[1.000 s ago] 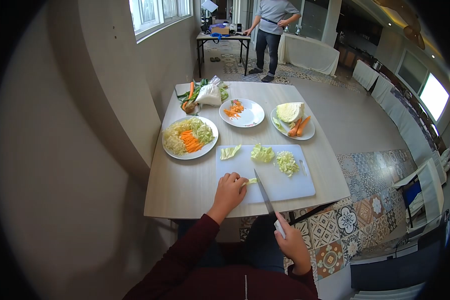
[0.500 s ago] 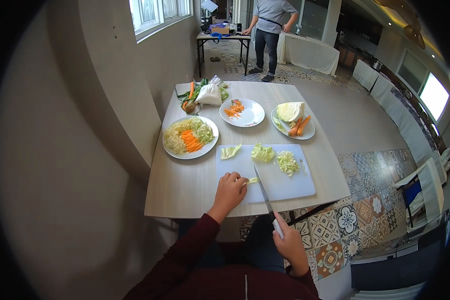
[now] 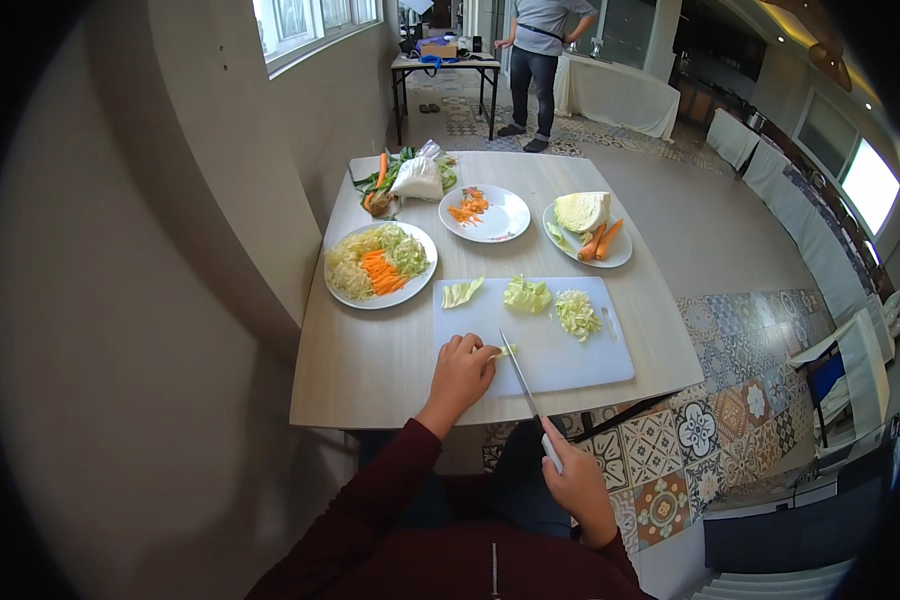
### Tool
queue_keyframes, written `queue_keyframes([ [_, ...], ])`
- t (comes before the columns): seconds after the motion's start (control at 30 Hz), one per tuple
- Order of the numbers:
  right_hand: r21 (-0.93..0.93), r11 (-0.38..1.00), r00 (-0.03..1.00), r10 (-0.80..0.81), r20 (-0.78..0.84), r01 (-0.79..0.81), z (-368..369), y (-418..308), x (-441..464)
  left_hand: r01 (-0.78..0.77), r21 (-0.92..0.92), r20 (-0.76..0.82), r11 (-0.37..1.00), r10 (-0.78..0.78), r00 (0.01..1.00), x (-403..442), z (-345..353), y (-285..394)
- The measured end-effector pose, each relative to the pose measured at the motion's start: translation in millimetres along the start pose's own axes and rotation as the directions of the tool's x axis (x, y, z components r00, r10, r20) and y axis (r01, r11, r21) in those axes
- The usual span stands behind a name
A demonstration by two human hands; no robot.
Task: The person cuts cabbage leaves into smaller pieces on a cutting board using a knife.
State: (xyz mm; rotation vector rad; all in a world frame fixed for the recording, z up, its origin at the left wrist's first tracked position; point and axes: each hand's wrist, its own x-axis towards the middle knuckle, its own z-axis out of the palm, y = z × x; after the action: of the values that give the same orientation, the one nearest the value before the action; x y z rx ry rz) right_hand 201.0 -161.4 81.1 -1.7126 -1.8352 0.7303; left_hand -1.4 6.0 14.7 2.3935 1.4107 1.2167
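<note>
On the white cutting board (image 3: 560, 372), my left hand (image 3: 464, 370) presses a small strip of cabbage (image 3: 510, 351) with curled fingertips. My right hand (image 3: 578, 488) grips the handle of a knife (image 3: 519, 372), whose blade points away from me and crosses the board right beside the strip. Along the board's far side lie a flat cabbage piece (image 3: 462, 292), a curled cabbage leaf (image 3: 527, 294) and a heap of shredded cabbage (image 3: 577, 315). The part of the strip under my left fingers is hidden.
Behind the board stand a plate of shredded vegetables (image 3: 410, 292), a plate with carrot scraps (image 3: 510, 228), and a plate with half a cabbage (image 3: 582, 212) and carrots (image 3: 600, 240). A white plastic bag (image 3: 418, 180) lies among greens. A person (image 3: 537, 70) stands beyond the table.
The knife blade has shifted slightly left, nearer my left fingertips, and less of the cabbage strip shows. The whole view has moved a little; the person's arm at the back is now bent.
</note>
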Motion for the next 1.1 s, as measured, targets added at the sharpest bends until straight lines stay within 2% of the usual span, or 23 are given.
queue_keyframes([
  [0.23,-0.12,0.992,0.999,-0.031,0.009,0.032,7.2,0.0,-3.3,-0.011,0.04,0.031,0.999,0.01,0.999,0.7,-0.3,1.2],
  [0.4,-0.104,0.994,0.999,-0.021,-0.034,0.017,7.4,1.2,-3.6,-0.046,0.127,0.075,0.991,0.037,0.997,0.9,-1.1,2.8],
  [0.63,-0.106,0.994,0.998,-0.047,-0.052,0.041,7.1,10.2,-4.3,-0.061,0.154,0.087,0.986,0.048,0.995,-0.3,0.2,3.0],
  [0.73,-0.089,0.996,1.0,0.031,0.005,-0.03,-1.0,-0.6,-6.3,-0.058,0.153,0.085,0.986,0.046,0.995,-0.4,0.4,2.7],
  [1.03,-0.013,0.998,0.997,0.054,0.056,-0.054,-14.2,-9.3,-13.5,-0.056,0.139,0.074,0.989,0.046,0.996,0.0,0.0,3.0],
  [1.1,-0.045,0.999,0.999,0.02,0.041,-0.018,-12.6,-8.0,-9.4,-0.055,0.139,0.079,0.989,0.044,0.996,-0.3,0.0,2.7],
])
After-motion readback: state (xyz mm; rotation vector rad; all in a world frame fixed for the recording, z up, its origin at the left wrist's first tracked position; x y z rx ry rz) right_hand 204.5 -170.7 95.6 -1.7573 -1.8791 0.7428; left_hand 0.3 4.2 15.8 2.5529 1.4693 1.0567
